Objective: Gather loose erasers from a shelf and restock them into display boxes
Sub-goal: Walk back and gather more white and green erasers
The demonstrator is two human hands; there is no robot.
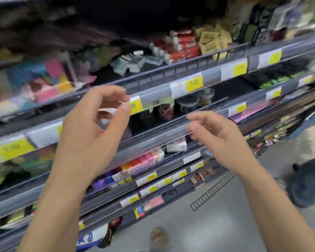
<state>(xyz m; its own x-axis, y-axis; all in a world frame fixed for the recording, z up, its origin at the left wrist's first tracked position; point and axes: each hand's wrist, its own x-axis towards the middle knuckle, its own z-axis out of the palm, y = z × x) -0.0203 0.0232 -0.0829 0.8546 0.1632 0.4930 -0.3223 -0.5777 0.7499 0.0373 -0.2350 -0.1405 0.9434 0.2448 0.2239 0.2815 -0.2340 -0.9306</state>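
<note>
Head view: your left hand (96,122) pinches small white erasers (109,110); right hand (209,130) hangs loosely spread, empty; shelf (171,70) erasers remain ungathered.

loose erasers (135,60) lie on shelf (171,73), left of display boxes (184,45).

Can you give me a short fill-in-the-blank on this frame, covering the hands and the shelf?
1. The small white pieces are held in the ____ hand.
2. The right hand holds ____, its fingers loosely curled.
3. The price tags on the shelf rail are white and ____.
4. The red display boxes sit on the shelf ____ both hands.

Missing words: left; nothing; yellow; above
</note>
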